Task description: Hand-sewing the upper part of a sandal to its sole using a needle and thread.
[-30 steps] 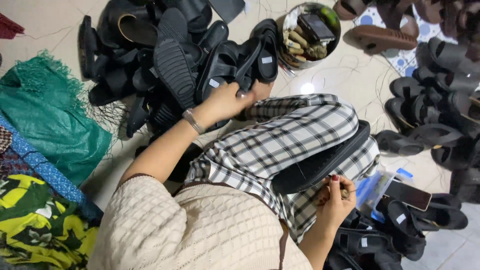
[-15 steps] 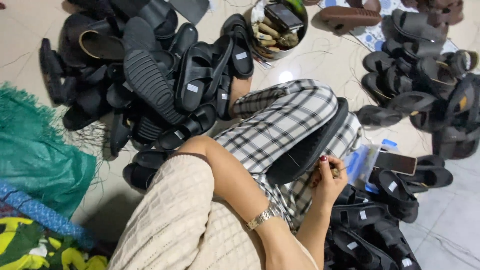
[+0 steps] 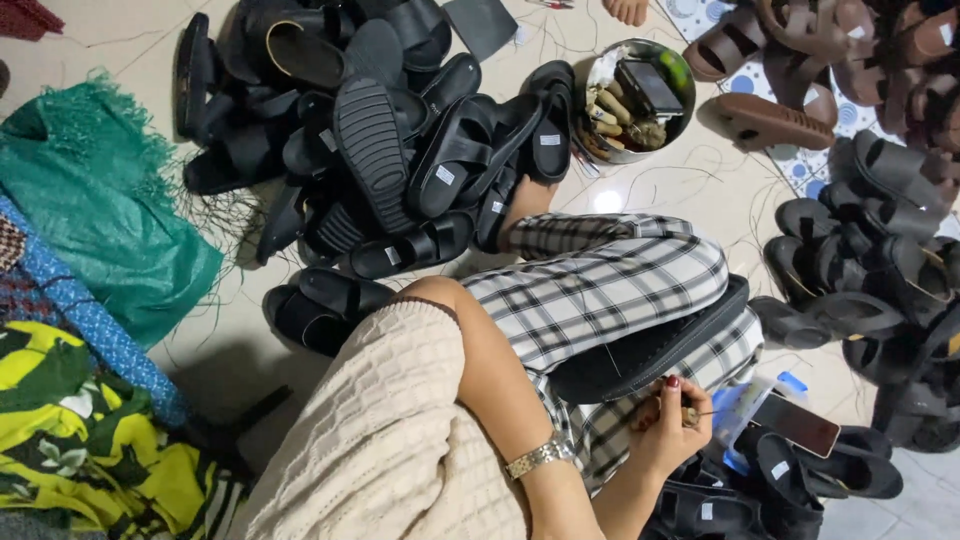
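One sole: black sandal sole [image 3: 650, 350] across lap, toe toward 2 o'clock.
Right hand [image 3: 672, 425]: grip pinches small tool.
Left hand: hidden, grip untellable.
Advice: brace sole steady.

Matt black rubbery sandals [image 3: 400, 160]; shiny metal bowl [image 3: 684, 90]; knitted cream sleeve [image 3: 390, 450]; glossy tiled floor [image 3: 640, 190].

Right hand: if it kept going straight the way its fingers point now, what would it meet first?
The right hand sits by the plaid-trousered knee, fingers aimed up-left at the black sandal sole lying across the lap. That sole's near edge looks like the first thing in line, though depth is hard to judge. It seems to pinch a small tool, too small to identify.
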